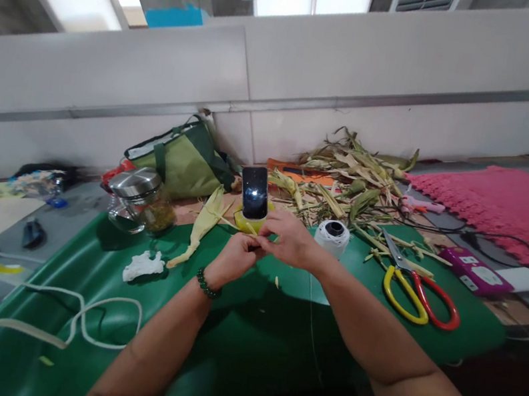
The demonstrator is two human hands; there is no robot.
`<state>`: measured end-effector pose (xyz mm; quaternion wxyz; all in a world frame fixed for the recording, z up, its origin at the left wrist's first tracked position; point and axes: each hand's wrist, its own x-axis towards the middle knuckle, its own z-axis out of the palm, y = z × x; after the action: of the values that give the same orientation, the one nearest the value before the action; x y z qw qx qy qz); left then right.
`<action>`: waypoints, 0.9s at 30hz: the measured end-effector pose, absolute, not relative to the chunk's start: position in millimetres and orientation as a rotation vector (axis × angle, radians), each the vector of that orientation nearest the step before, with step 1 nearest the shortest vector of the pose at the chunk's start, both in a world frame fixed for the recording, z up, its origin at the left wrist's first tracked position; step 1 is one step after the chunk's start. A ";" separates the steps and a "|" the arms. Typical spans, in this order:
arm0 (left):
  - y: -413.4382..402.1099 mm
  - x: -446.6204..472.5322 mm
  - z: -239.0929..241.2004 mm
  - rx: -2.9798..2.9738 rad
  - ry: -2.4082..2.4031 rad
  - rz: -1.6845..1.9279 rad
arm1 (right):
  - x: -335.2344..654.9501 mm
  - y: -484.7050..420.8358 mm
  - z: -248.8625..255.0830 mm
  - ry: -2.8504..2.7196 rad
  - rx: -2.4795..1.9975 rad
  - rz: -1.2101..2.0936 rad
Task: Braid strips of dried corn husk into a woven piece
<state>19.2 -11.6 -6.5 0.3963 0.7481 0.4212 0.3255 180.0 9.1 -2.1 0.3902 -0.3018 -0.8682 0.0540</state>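
Note:
My left hand (pixel 234 259), with a green bead bracelet at the wrist, is closed with its fingertips pinched together. Against it, my right hand (pixel 292 240) pinches too, and the fingertips of both meet. A thin pale-green strip of corn husk (pixel 229 222) sticks out from between them; the rest is hidden by my fingers. Just behind the hands, a phone (pixel 255 193) stands upright in a yellow holder (pixel 243 221). A peeled-back corn husk (pixel 204 222) lies to the left. Right of my hands stands a spool of white thread (pixel 332 238), a loose thread trailing toward me.
Large scissors (pixel 421 297) with yellow and red handles lie at right, near a purple box (pixel 476 270). Dry husks (pixel 351 165) are heaped at the back. A glass jug (pixel 129 199), green bag (pixel 184 161), crumpled tissue (pixel 144 266) and white cable (pixel 77 315) are at left.

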 end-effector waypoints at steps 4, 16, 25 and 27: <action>-13.3 20.2 -8.4 1.850 1.114 0.748 | 170.9 3.3 -4.1 -2.145 -0.710 0.148; -6.0 6.3 12.4 1.318 1.036 0.908 | 207.5 6.3 20.2 -1.940 -1.014 0.308; -3.1 4.4 2.9 1.319 0.989 0.970 | 191.3 1.9 7.1 -2.337 -0.937 0.228; 0.1 2.7 1.8 1.291 0.985 1.045 | 188.0 0.7 5.5 -2.341 -0.904 0.172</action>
<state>2.7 0.1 1.8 0.5688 0.5499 0.4196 0.4451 188.0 0.7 5.5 0.3080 -0.3419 -0.8854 0.0650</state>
